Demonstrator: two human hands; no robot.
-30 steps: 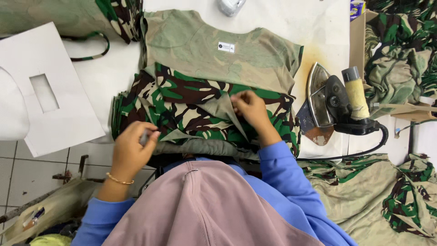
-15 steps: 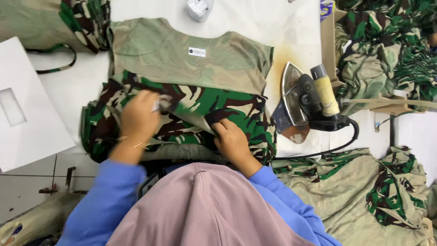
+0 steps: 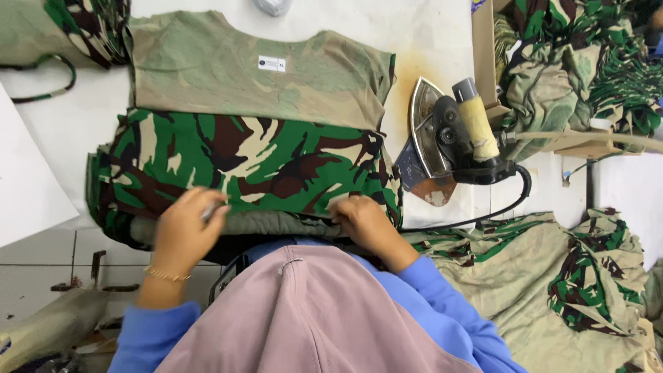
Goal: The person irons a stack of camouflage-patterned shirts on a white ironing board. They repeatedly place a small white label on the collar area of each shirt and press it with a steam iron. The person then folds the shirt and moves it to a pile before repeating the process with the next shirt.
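Both hands — left (image 3: 185,228), right (image 3: 362,222) — pinch the camouflage shirt (image 3: 248,166)'s near hem; iron (image 3: 442,141) just beside.

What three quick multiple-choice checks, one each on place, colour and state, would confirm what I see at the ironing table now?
1. Where is the iron?
A. right of the camouflage shirt
B. on the shirt
C. on the floor

2. What colour are the person's sleeves?
A. red
B. blue
C. white

3. What are the hands doing?
A. holding the iron
B. hanging clear
C. pressing on the shirt's near edge

Answers: 1 A, it lies on its side on the white table. 2 B, both sleeves are blue. 3 C, the left hand and right hand both rest there.
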